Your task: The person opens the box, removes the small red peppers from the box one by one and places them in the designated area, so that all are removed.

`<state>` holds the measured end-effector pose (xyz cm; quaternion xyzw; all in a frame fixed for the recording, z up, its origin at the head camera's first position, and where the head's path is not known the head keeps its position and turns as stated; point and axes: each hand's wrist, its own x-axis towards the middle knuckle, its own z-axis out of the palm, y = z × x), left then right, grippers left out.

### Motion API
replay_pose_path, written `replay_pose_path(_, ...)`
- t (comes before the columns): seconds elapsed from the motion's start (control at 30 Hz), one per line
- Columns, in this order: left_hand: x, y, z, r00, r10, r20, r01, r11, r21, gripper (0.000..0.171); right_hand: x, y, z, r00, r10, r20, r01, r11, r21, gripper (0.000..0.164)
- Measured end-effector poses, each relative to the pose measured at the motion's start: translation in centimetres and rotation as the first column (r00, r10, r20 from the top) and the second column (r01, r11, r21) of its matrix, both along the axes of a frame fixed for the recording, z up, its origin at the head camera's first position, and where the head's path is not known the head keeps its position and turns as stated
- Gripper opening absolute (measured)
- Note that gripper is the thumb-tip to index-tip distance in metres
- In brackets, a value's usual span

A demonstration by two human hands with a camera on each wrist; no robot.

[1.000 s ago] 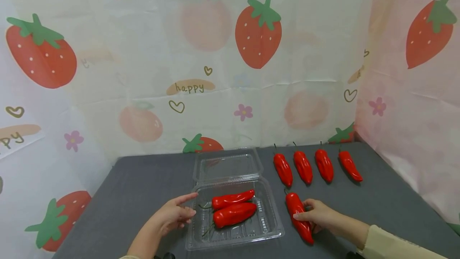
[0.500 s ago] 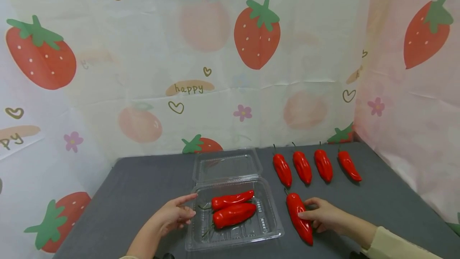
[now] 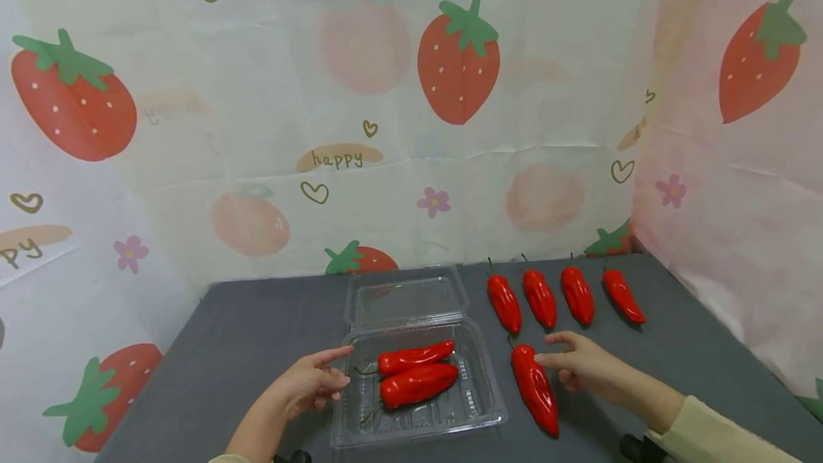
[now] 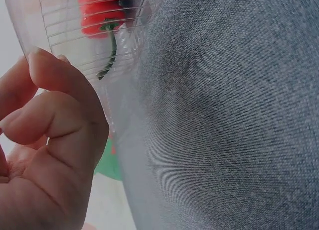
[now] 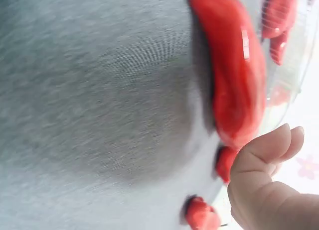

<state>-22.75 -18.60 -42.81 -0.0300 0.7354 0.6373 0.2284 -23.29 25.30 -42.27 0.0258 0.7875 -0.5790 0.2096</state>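
My left hand (image 3: 308,384) is beside the left wall of a clear plastic clamshell box (image 3: 496,414), index finger extended with its tip right at the rim. Inside the box lie two red peppers, a slimmer upper one (image 3: 414,359) and a fuller lower one (image 3: 421,385), stems to the left. To the right of the box, a single red pepper (image 3: 539,400) lies slanted on the dark tabletop. My right hand (image 3: 588,366) hovers just right of its stem end, fingers loosely extended and holding nothing. The right wrist view shows the thumb (image 5: 269,145) near that pepper's end.
Several red peppers (image 3: 577,296) lie in a row at the back right of the grey cloth-covered table (image 3: 270,320). The box's lid (image 3: 408,296) is folded back toward a strawberry-print curtain (image 3: 386,106). A dark object (image 3: 643,447) shows beneath the right sleeve.
My right hand has let go of the pepper beside the box and moved up and slightly right, toward its stem end. The pepper stays in place. The left hand holds its position.
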Motion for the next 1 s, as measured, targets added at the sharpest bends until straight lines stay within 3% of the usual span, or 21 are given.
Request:
replay_pose_path(0.23,0.3,0.1,0.1,1.000,0.014,0.001,-0.014,1.000,-0.012,0.063,0.2,-1.3,0.7,0.998,0.057,-0.039,-0.062,0.988,-0.141,0.073)
replay_pose_path(0.47,0.3,0.1,-0.2,1.000,0.029,0.001,-0.029,0.999,-0.012,0.063,0.1,-3.2,1.2,0.988,0.097,-0.123,-0.130,0.948,-0.291,0.071)
replay_pose_path(0.83,0.3,0.3,-0.2,0.997,0.076,0.015,-0.075,0.996,-0.046,0.061,-0.2,-6.5,1.6,0.973,0.134,-0.189,-0.200,0.897,-0.394,0.068)
replay_pose_path(1.0,0.4,0.3,-0.1,0.997,0.073,0.011,-0.072,0.997,-0.035,0.061,-0.4,-8.4,1.3,0.965,0.150,-0.216,-0.222,0.906,-0.360,0.066)
